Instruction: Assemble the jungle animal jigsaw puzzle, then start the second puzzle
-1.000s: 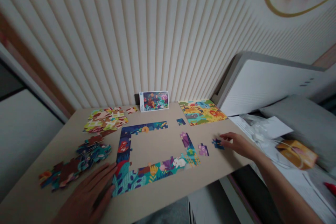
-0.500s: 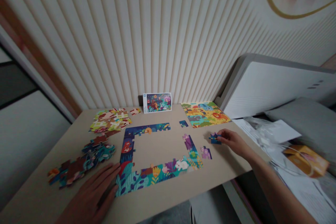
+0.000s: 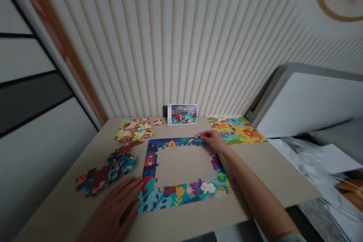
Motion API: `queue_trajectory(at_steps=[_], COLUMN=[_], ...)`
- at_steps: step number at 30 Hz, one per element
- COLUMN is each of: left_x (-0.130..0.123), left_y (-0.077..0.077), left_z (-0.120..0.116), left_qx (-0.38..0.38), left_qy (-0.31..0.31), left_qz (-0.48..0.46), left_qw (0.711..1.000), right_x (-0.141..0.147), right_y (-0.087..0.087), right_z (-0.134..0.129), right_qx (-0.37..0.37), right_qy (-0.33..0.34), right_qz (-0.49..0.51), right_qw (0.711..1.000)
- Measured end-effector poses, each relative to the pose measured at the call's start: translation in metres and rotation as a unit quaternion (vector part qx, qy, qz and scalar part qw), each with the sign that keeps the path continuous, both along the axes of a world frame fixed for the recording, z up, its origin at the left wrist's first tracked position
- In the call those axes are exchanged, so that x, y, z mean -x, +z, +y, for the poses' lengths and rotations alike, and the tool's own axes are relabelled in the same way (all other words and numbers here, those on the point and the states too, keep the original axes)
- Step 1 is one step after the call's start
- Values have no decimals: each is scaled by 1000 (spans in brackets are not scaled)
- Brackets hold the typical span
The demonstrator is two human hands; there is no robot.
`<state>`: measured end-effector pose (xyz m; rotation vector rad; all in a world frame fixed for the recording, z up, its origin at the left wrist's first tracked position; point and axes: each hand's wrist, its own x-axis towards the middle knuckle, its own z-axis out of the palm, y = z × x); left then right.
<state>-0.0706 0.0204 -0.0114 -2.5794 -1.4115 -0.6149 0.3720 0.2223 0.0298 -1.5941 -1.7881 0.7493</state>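
A partly joined jigsaw puzzle (image 3: 154, 196) lies on the table as a border of dark blue, teal and purple pieces around a bare middle. At its upper right, my right hand (image 3: 214, 140) pinches a small blue and purple puzzle piece (image 3: 199, 137) against the top row. My fingers hide part of that piece, and my forearm crosses over the border's right side. My left hand (image 3: 117, 204) rests on the table with fingers stretched out, fingertips touching the border's lower left corner. Left of it is a heap of loose dark puzzle pieces (image 3: 103, 176).
Against the ribbed wall leans a picture card (image 3: 183, 114). A second heap of yellow-green and red pieces (image 3: 133, 130) lies at the back left. A finished animal puzzle (image 3: 241, 130) lies at the back right. Papers and plastic (image 3: 309, 157) are beyond the table's right edge.
My right hand has carried its piece from the right of the table to the border's upper right. My left hand stays by the lower left corner. The view has turned left.
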Motion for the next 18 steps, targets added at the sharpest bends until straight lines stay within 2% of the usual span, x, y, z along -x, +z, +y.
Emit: queue_trajectory(at_steps=[8,18], left_x=[-3,-4], left_y=[6,9], left_z=[-2,-4], left_qx=[15,-2], left_qy=[3,-4], left_qz=[-15,-3], left_qw=[1000,1000], right_x=[7,18], right_y=[2,9], right_z=[-2,-15], right_qx=[-24,-64], right_qy=[-44,-47], right_qz=[-125,-202], right_qw=[991,976])
